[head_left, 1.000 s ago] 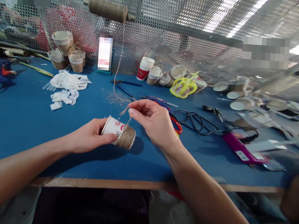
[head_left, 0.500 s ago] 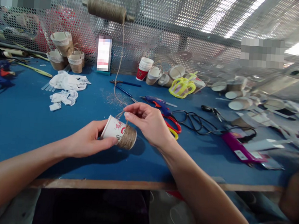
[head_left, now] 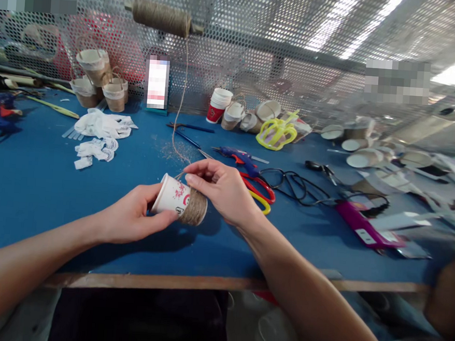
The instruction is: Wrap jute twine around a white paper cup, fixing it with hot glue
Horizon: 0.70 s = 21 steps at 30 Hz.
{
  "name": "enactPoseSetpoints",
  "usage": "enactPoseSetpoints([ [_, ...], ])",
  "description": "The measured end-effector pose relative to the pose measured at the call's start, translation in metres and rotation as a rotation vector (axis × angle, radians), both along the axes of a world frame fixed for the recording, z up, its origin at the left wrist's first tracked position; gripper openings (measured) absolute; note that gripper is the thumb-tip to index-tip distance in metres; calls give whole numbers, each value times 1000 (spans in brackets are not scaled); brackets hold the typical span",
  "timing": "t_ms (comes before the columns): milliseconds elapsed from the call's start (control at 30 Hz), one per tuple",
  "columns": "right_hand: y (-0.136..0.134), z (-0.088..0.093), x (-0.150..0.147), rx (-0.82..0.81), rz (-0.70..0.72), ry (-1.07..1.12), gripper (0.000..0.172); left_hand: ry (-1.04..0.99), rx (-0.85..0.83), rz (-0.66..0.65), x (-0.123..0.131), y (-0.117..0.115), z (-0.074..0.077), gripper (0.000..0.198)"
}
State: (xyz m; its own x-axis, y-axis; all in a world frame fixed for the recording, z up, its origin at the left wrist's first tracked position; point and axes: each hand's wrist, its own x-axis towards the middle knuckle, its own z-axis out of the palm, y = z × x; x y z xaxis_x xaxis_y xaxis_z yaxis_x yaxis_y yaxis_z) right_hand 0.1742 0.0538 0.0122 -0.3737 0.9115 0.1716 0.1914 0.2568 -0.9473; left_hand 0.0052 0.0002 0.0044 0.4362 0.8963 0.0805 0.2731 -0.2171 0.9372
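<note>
My left hand (head_left: 136, 216) is closed around the rim end of a white paper cup (head_left: 168, 195) with red print, tilted on its side above the blue table. Brown twine (head_left: 196, 208) is wound in close turns round the cup's base half. My right hand (head_left: 220, 188) pinches the loose twine at the cup's upper side, thumb against the forefinger. From there the twine line (head_left: 184, 89) runs slack up to a spool (head_left: 160, 18) on the mesh wall. The tips of the right fingers partly hide where the twine meets the cup.
Behind my right hand lie red-and-yellow-handled scissors (head_left: 266, 207) and a blue glue gun (head_left: 238, 154). A purple power strip (head_left: 364, 227) with cables is at right. Crumpled white paper (head_left: 104, 124) lies left; twine-covered cups (head_left: 115, 96) stand at the back.
My right hand has come down slightly closer to the cup, and the raised bit of twine now lies against its side. The left hand keeps its hold.
</note>
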Motion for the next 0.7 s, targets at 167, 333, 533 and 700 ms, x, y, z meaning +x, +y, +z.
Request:
enactPoseSetpoints([
  [167, 5, -1, -1, -36, -7, -67, 12, -92, -146, 39, 0, 2, 0, 14],
  [333, 10, -2, 2, -77, -13, -99, 17, -303, -285, 124, 0, 7, -5, 25],
  [533, 7, 7, 8, -92, 92, -131, 30, -554, -391, 292, 2, 15, -4, 32],
  [700, 3, 12, 7, -189, 213, -166, 38, -534, -373, 295, 0, 15, -7, 33],
])
